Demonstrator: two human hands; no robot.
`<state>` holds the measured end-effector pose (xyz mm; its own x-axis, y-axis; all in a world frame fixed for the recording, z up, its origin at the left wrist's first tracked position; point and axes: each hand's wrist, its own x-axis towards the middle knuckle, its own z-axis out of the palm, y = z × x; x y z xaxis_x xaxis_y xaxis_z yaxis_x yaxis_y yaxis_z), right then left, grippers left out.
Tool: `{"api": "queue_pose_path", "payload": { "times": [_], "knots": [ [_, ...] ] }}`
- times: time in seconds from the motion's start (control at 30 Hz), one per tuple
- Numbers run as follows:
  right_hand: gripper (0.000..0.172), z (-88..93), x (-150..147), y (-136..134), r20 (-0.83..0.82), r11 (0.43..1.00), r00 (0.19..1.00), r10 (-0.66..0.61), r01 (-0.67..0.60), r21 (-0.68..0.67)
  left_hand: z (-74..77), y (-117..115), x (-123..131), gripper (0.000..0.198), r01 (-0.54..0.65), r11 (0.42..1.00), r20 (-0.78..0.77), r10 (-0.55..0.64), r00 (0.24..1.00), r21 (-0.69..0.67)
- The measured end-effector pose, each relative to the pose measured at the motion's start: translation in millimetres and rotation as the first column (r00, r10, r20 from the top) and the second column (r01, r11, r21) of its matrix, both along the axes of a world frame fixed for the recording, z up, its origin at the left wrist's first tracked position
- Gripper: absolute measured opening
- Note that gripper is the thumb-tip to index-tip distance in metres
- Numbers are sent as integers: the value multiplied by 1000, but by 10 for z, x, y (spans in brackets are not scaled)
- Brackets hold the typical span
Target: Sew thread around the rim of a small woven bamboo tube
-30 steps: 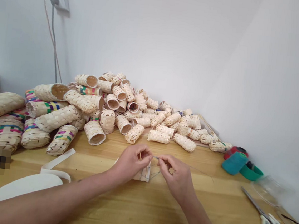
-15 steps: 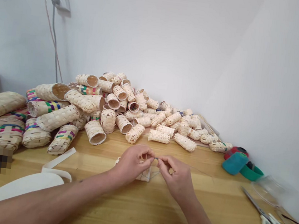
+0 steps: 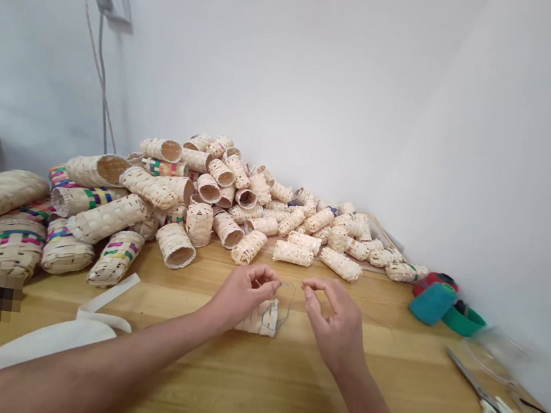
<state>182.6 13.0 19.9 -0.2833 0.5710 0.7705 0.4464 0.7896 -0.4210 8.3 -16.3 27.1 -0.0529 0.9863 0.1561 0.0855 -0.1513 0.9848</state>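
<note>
My left hand (image 3: pixel 245 299) is closed in a pinch over the middle of the table, with a thin grey thread (image 3: pixel 292 301) at its fingertips. The thread loops out to the right and droops towards a small woven basket tube (image 3: pixel 263 318), which lies on the table partly hidden behind that hand. A short gap separates my right hand (image 3: pixel 335 316) from the left; its thumb and forefinger are pressed together, and whatever is between them is too small to make out.
A large pile of woven tubes (image 3: pixel 198 224) spreads along the wall. White strip material (image 3: pixel 41 345) lies at left. On the right are a blue-green thread spool (image 3: pixel 432 302), a green ring-shaped holder (image 3: pixel 464 321), scissors (image 3: pixel 492 403) and glasses (image 3: pixel 540 412).
My hands, which met at the fingertips on the thread, have moved apart, the right one shifting rightwards. A loop of thread now shows between them, and more of the small tube is visible.
</note>
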Motion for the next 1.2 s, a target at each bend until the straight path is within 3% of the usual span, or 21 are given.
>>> {"api": "queue_pose_path", "payload": {
  "times": [0.13, 0.23, 0.37, 0.4, 0.47, 0.63, 0.87, 1.0, 1.07, 1.13, 1.2],
  "knots": [
    [14, -3, -13, -23, 0, 997, 1000, 11, -11, -83, -7, 1, -1, 17, 18, 1000, 18, -18, 1000, 5],
    [25, -24, -29, -19, -40, 962, 998, 40, -50, -269, -6, -10, 4, 17, 18, 1000, 28, -18, 999, 3],
    [48, -65, -57, 13, -192, 777, 967, 169, -250, -577, -11, -22, 10, 22, 75, 997, 97, -74, 992, -6],
    [50, -74, -63, 22, -241, 734, 951, 194, -304, -608, -15, -22, 10, 24, 111, 994, 137, -108, 985, -16],
    [47, -87, -69, 35, -316, 702, 923, 218, -373, -606, -26, -21, 7, 27, 198, 980, 230, -186, 955, -34],
    [35, -97, -52, 53, -343, 755, 904, 257, -409, -513, -51, -10, -12, 28, 329, 943, 359, -294, 886, -40],
    [31, -105, -49, 47, -312, 804, 923, 226, -358, -475, 1, -28, 8, 43, 321, 940, 295, -276, 915, -114],
    [29, -108, -91, 22, -245, 853, 948, 203, -295, -431, -12, -19, 18, 38, 271, 945, 212, -231, 950, -184],
    [30, -74, -36, 69, -103, 900, 981, 167, -194, -391, -29, -8, 16, 37, 232, 948, 142, -204, 969, -219],
    [29, -10, 145, 166, 122, 939, 992, 43, 2, -343, -34, -2, 14, 39, 206, 949, 119, -182, 976, -239],
    [26, 70, 462, 288, 301, 930, 947, -117, 211, -302, -23, -4, 17, 40, 197, 949, 129, -169, 977, -245]
  ]
}}
